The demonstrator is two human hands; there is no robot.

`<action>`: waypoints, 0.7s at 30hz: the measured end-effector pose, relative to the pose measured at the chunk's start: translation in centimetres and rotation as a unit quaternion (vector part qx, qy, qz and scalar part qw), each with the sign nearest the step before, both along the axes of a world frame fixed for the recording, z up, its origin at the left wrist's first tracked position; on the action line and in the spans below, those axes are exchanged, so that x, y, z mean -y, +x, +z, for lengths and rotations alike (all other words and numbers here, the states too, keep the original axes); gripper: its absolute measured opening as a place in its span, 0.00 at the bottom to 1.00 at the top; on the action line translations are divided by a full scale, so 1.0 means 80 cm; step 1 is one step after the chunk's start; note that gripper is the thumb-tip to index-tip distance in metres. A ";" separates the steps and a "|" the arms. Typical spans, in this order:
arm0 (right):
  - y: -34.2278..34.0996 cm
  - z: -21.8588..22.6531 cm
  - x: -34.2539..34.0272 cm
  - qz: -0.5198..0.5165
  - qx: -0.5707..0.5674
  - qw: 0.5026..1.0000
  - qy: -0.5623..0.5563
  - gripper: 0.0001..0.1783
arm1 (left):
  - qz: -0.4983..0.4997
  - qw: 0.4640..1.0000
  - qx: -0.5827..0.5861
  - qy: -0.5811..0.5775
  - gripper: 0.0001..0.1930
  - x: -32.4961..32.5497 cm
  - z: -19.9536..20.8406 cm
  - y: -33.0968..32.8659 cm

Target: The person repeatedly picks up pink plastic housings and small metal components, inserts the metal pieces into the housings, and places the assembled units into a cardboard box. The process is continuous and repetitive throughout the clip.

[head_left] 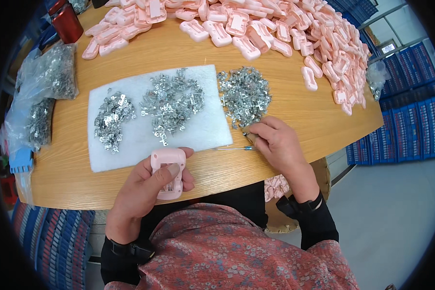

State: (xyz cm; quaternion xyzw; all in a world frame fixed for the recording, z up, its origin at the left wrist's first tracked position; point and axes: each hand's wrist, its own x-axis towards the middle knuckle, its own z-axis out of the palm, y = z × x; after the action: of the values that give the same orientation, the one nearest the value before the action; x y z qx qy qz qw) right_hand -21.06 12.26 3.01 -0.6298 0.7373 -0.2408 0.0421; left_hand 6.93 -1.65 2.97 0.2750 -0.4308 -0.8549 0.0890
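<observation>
My left hand (147,181) is wrapped round a pink plastic casing (168,159), its thumb lying over the battery compartment, where some metal shows. At the near edge of a heap of small silver metal contact pieces (245,94), my right hand (277,144) has its thumb and fingertips pinched together; what is between them is too small to make out. Just beside those fingers a thin rod with a blue end (248,148) lies on the table. Two more heaps of metal pieces, a left one (112,118) and a middle one (171,104), rest on a white foam sheet (198,137).
Many pink casings (319,41) are piled along the table's far side and right end. Clear bags of metal pieces (60,72) sit at the left, near a red cylindrical container (66,23). Stacked blue trays (406,128) stand beyond the right edge. An open carton (282,220) holds pink parts below.
</observation>
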 end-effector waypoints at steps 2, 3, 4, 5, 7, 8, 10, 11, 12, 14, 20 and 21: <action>-0.006 -0.002 0.003 0.020 -0.025 0.999 -0.006 0.09 | 0.010 1.000 -0.002 0.007 0.20 -0.002 0.000 -0.002; -0.007 -0.003 0.004 0.030 -0.037 0.999 -0.009 0.09 | 0.016 1.000 -0.003 0.010 0.20 -0.003 0.000 -0.003; -0.008 -0.003 0.003 0.019 0.000 1.000 -0.007 0.08 | 0.017 1.000 0.002 0.009 0.20 -0.004 0.002 -0.006; -0.006 -0.003 0.004 0.009 0.037 0.999 -0.004 0.08 | 0.020 1.000 0.008 0.007 0.21 -0.006 0.004 -0.008; -0.001 0.000 0.005 -0.015 0.118 0.993 -0.004 0.07 | 0.027 1.000 0.009 0.006 0.21 -0.010 0.007 -0.016; 0.006 0.004 0.007 -0.028 0.163 0.986 -0.007 0.07 | 0.033 0.999 0.006 0.005 0.22 -0.011 0.008 -0.021; 0.023 0.013 0.012 -0.014 0.199 0.980 -0.019 0.08 | 0.046 0.999 -0.007 0.009 0.23 -0.013 0.010 -0.035; 0.033 0.019 0.017 0.013 0.191 0.981 -0.029 0.10 | 0.054 0.998 -0.016 0.012 0.23 -0.013 0.010 -0.043; 0.042 0.024 0.020 0.038 0.183 0.982 -0.040 0.11 | 0.060 0.998 -0.025 0.015 0.24 -0.014 0.010 -0.050; 0.057 0.035 0.028 0.096 0.147 0.983 -0.059 0.11 | 0.071 0.997 -0.035 0.014 0.24 -0.016 0.005 -0.060; 0.075 0.029 0.039 0.131 0.165 0.975 -0.071 0.13 | 0.095 0.994 -0.048 0.020 0.23 -0.012 -0.001 -0.053; 0.078 0.029 0.037 0.109 0.218 0.968 -0.054 0.12 | 0.097 0.994 -0.048 0.022 0.23 -0.012 -0.002 -0.051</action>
State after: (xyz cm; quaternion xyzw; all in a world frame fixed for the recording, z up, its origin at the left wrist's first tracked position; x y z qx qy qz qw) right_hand -14.83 9.33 5.31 -0.6402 0.6232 -0.4052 0.1937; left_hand 2.87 -0.72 2.85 0.2762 -0.3782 -0.8637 0.1864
